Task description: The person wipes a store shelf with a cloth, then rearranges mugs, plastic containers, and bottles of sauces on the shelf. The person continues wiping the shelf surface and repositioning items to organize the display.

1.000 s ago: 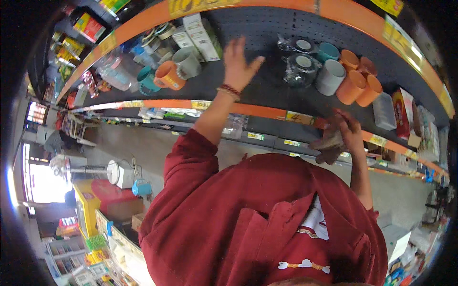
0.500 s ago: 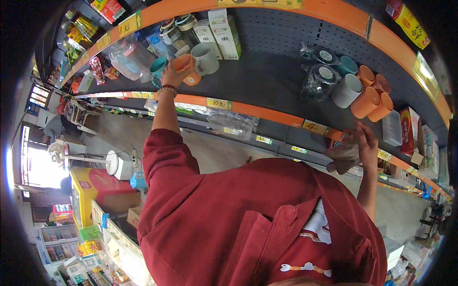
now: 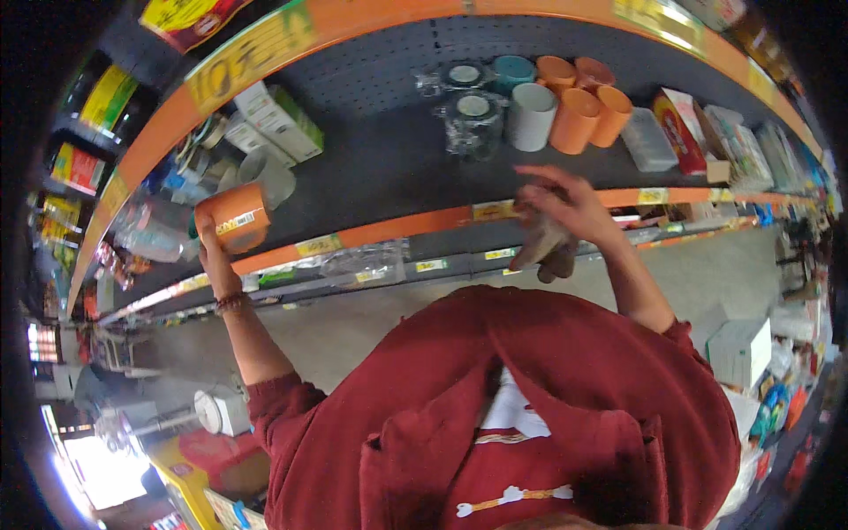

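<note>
My left hand (image 3: 215, 256) grips an orange mug (image 3: 238, 212), tilted on its side, with a barcode label facing up. Behind it on the dark shelf (image 3: 371, 159) stands a pale grey mug (image 3: 269, 175). In my right hand (image 3: 574, 208) is a crumpled grey-brown cloth (image 3: 545, 247), hanging over the shelf's front edge; its exact kind I cannot make out. Beyond that hand stands a group of mugs: a light grey mug (image 3: 532, 122), a teal mug (image 3: 513, 73) and several orange mugs (image 3: 574, 125).
Plastic-wrapped dark items (image 3: 474, 128) sit left of the mug group. To its right are a clear plastic box (image 3: 649, 141) and a red box (image 3: 680, 132). White-green cartons (image 3: 281, 124) stand at the back left. An orange shelf edge (image 3: 371, 234) runs along the front.
My left hand has lifted the orange mug from the shelf and tipped it. My right hand, with the cloth, now appears nearer the mug group's front. The whole view has turned right.
</note>
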### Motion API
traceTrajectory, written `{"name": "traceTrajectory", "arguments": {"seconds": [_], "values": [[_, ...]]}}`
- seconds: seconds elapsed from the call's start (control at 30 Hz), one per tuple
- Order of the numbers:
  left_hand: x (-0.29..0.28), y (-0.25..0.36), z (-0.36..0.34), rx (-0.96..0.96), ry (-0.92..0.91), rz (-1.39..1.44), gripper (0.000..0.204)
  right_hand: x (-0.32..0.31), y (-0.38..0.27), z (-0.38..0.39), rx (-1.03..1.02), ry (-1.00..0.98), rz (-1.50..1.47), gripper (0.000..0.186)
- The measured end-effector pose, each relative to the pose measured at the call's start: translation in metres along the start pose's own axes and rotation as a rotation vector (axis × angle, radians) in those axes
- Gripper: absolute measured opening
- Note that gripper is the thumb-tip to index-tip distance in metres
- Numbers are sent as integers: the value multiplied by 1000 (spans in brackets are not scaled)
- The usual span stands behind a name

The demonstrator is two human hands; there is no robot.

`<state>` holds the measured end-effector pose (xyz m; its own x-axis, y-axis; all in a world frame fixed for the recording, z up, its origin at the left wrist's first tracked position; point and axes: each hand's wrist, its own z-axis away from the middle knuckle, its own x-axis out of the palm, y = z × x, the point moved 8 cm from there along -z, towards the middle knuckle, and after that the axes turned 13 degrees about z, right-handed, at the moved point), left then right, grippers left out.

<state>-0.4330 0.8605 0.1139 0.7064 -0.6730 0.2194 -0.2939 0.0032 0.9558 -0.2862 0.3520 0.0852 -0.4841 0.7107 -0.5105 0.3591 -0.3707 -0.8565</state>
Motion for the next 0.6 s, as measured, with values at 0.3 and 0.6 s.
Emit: {"name": "traceTrajectory", "arguments": {"seconds": [0.3,0.6], "values": [[309,-63,141,-697,-853,429,56,-7,-58,-18,-21,60,431,99],[421,-87,195,-906,-1217,79,78,-99,-25,5,-90,256,126,69]]}}
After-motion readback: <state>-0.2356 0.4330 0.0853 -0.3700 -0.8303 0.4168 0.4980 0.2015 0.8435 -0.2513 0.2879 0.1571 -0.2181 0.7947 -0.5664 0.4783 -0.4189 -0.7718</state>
